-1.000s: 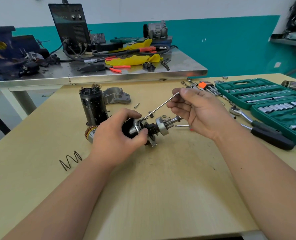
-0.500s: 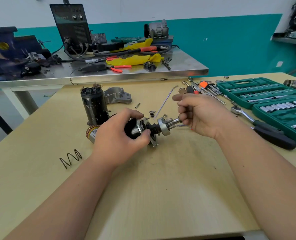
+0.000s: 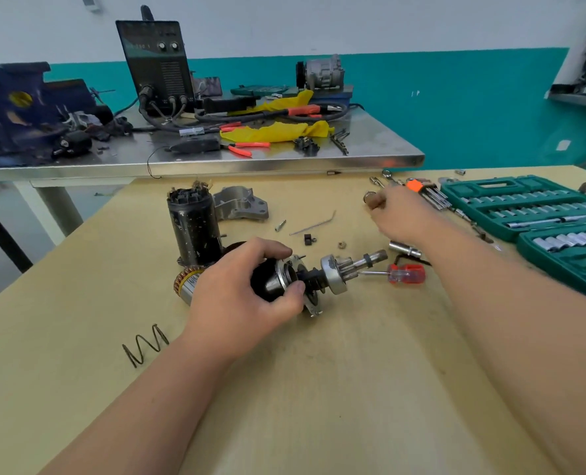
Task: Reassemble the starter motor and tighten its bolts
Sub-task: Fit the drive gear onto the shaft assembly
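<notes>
Black cylindrical motor housing (image 3: 195,231) stands upright, just behind left hand (image 3: 243,289). Its fingers clamp the black-and-silver starter shaft assembly (image 3: 332,274), low over tan wooden table (image 3: 353,371). Right hand (image 3: 399,216) is among loose parts near green socket case (image 3: 531,186), blurred, fingers unclear; best to keep the shaft level and steady for fitting.

One wide-angle view, worn on the person's head, faces forward and down across the wooden table (image 3: 319,389); both forearms (image 3: 140,399) enter from the bottom edge, close to the lens; the left hand (image 3: 247,293) grips the starter motor assembly (image 3: 332,274) near frame centre; the right hand (image 3: 401,214) lies farther out, blurred; a steel table (image 3: 380,145) stands beyond.
</notes>
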The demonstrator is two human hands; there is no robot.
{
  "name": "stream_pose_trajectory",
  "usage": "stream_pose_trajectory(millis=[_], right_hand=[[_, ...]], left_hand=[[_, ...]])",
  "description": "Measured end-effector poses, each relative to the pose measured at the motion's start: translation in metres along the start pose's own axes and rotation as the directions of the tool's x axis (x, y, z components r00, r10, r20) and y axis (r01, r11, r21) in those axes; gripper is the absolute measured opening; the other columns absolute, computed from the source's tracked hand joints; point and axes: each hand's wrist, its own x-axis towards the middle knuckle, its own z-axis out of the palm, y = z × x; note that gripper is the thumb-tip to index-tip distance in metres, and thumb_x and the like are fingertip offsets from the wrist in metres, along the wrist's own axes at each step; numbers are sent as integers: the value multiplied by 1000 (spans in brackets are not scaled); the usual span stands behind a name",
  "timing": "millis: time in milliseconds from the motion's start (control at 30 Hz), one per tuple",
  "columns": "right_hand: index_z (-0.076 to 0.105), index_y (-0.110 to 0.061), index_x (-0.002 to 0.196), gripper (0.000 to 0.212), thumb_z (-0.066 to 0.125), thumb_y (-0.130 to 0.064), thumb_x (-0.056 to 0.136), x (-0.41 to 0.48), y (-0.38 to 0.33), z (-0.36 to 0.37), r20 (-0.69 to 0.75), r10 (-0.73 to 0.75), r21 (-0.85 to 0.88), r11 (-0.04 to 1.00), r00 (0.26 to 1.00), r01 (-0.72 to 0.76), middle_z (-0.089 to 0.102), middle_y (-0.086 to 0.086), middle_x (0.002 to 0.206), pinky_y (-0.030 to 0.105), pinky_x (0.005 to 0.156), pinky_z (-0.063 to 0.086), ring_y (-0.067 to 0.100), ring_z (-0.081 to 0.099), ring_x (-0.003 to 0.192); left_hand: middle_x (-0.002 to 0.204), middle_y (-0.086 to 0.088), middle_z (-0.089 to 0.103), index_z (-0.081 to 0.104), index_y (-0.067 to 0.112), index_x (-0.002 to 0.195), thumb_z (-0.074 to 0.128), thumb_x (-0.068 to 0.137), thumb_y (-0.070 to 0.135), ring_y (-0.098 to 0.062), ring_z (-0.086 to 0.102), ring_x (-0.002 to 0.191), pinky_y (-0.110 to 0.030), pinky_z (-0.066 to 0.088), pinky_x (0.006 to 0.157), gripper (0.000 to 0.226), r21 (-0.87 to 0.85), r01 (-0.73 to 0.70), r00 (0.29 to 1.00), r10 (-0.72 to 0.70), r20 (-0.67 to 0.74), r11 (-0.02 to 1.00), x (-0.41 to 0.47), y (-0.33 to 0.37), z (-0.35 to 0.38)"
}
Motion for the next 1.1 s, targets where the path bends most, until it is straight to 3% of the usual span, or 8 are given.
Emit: stream_pose_trajectory(millis=[100,233,433,600,733,867,967,1100], right_hand=[[54,-20,136,42,50,-15,94,33,-17,24,145,-218,-163,957,965,241,53,6,138,39,105,43,25,52,123],[45,-25,144,46,47,-19,98,66,-46,50,284,-317,-279,875,905,395,44,6,145,39,104,38,28,45,130],[67,-22,113,26,50,-17,94,72,-58,62,330,-378,-404,772,865,492,61,2,114,35,78,48,21,55,96],[55,-11,106,18,41,-15,96,50,-44,53,334,-354,-515,708,874,484,57,6,103,32,68,43,18,48,81],[48,-16,111,14,44,-19,97,25,-39,11,93,-262,-179,945,961,275,62,0,89,31,60,41,17,57,74],[55,-35,102,21,50,-16,95,-35,-48,-51,49,-342,322,895,939,309,68,-9,69,19,46,43,2,56,53],[60,-43,82,21,54,-24,90,-90,-57,-60,119,-501,157,862,857,482,62,-31,78,7,57,42,-7,58,66],[51,-43,83,20,55,-26,93,-115,-63,-45,101,-527,27,849,844,528,52,-28,79,8,63,33,-17,49,80]], left_hand=[[100,26,65,60,44,95,63,64,53,1,64,93,-15,51,74,33,-56,39,999,-40,-19,998,4,-10,1],[95,25,65,61,44,95,63,64,52,2,64,87,-5,44,68,32,-94,68,997,-71,-34,993,9,-17,1],[92,23,65,61,43,94,63,63,52,1,64,83,-5,42,65,31,-118,72,997,-75,-26,990,10,-19,0],[97,26,64,61,39,92,61,63,52,3,63,90,-8,45,71,32,-164,96,995,-97,4,982,11,-18,-2],[99,26,63,60,38,92,59,63,53,2,63,91,-14,49,74,33,-141,67,998,-65,15,988,12,-17,-2],[103,25,63,60,38,95,60,64,51,0,63,93,-23,51,76,35,-115,21,999,-15,50,993,12,-16,-5],[105,23,63,60,36,95,62,63,48,-3,64,93,-28,52,77,34,-124,-10,998,18,58,992,12,-15,-7],[102,20,65,61,35,96,62,64,47,-7,65,92,-34,54,77,34,-124,-15,998,22,54,992,10,-15,-7]])
